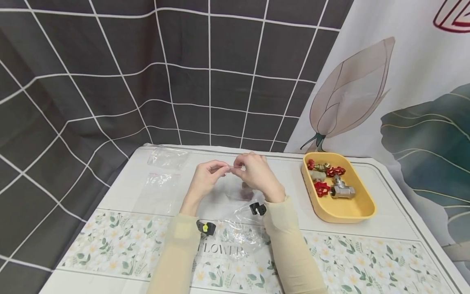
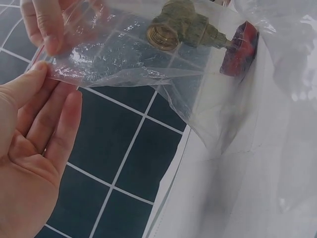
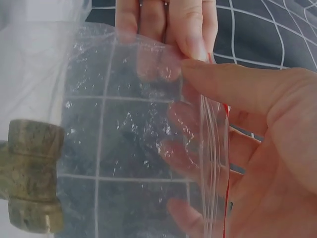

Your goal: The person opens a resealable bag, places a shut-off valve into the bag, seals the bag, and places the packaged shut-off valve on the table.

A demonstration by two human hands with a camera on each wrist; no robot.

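Between both hands hangs a clear zip bag (image 3: pixel 133 129) with a red line along its mouth. Inside it lies a brass valve (image 2: pixel 185 27) with a red handwheel (image 2: pixel 240 52); its brass body (image 3: pixel 34 173) also shows in the right wrist view. My left hand (image 1: pixel 205 177) pinches one corner of the bag's mouth between thumb and fingertips. Close beside it, my right hand (image 1: pixel 257 171) pinches the same zip edge, its other fingers behind the film. The two thumbs nearly meet at the zip strip in the right wrist view.
A yellow tray (image 1: pixel 361 204) at the right holds several valves with red handwheels. Flat clear bags (image 1: pixel 156 192) lie on the table's left side, and another crumpled clear bag (image 1: pixel 242 237) lies near the right forearm. A dark grid curtain (image 1: pixel 183 81) hangs behind the table.
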